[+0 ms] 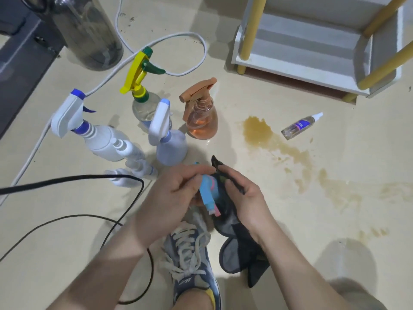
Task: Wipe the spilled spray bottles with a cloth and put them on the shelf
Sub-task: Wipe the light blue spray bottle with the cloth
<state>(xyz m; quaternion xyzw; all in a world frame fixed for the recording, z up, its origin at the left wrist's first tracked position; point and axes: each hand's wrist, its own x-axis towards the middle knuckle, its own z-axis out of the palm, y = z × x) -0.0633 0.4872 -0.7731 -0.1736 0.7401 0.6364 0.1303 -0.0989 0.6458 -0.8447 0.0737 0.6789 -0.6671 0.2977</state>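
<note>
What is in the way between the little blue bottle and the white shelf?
Nothing blocks it. Only the brown puddle lies between the little blue bottle and the shelf; the orange bottle stands left of that path.

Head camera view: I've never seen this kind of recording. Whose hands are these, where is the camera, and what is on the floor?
No machine here: a person wears the camera on the head, looking down at their own hands. The left hand holds a small blue bottle; the right hand holds a dark cloth against it. On the floor four trigger spray bottles stand upright, a small bottle lies on its side near a brown spill, and a white shelf stands beyond.
</note>
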